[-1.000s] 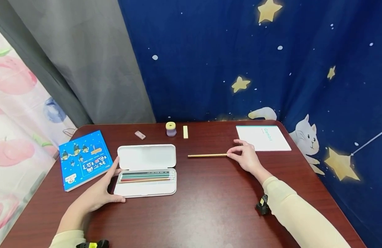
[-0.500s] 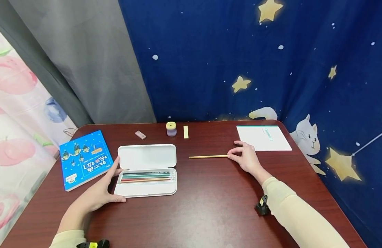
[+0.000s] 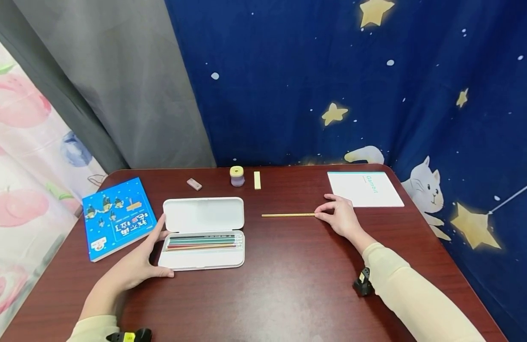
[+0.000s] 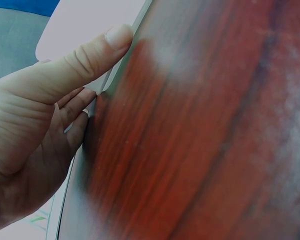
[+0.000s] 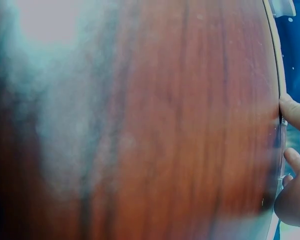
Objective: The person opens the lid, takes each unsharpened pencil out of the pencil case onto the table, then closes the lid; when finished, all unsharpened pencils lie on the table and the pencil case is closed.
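A white pencil case (image 3: 199, 262) lies unfolded on the dark red-brown table, its lid (image 3: 203, 214) laid back. Several coloured pencils (image 3: 201, 241) rest in a row in its base. My left hand (image 3: 135, 266) grips the case's left end, thumb at the front edge and fingers along the left side near the hinge. In the left wrist view the thumb (image 4: 97, 55) presses the white edge. Right of the case, my right hand (image 3: 340, 218) pinches the right end of a thin yellow pencil (image 3: 287, 215), which points left, close over the table.
A blue book (image 3: 118, 218) lies left of the case. Behind stand or lie a pink-grey eraser (image 3: 194, 184), a small lilac jar with a yellow lid (image 3: 237, 175) and a pale yellow strip (image 3: 257, 180). A white notepad (image 3: 366, 190) lies at the back right, before the curtain.
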